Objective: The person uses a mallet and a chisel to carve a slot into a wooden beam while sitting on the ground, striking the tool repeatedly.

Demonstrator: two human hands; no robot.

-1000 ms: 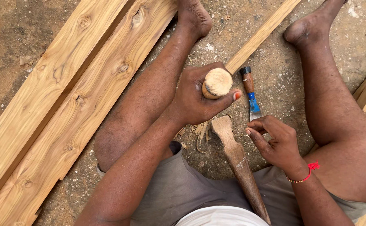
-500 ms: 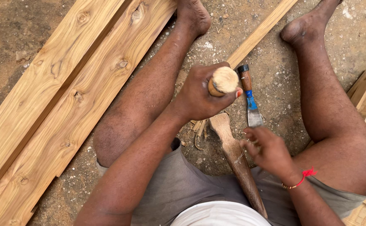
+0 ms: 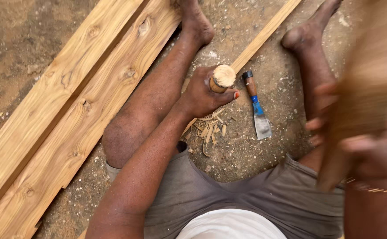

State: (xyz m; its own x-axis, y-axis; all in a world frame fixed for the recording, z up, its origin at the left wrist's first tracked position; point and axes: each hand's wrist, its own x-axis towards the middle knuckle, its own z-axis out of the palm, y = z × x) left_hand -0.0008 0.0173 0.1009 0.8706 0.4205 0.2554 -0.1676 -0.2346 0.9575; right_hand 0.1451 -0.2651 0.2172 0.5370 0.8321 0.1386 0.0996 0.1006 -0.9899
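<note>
I sit on the dirt ground with my legs spread. My left hand is closed around a round wooden tool handle, held upright over a small pile of wood chips. My right hand is a blur at the right edge, gripping a wooden mallet lifted close to the camera. A flat chisel with a brown handle and a blue band lies on the ground between my legs, just right of my left hand.
Two broad knotty planks lie diagonally on the left beside my left leg. A narrow wooden strip runs diagonally under my left hand toward the top. My feet rest at the top.
My right hand has taken the wooden mallet off the ground between my legs and swung it up to the right. My left hand keeps the handle in place.
</note>
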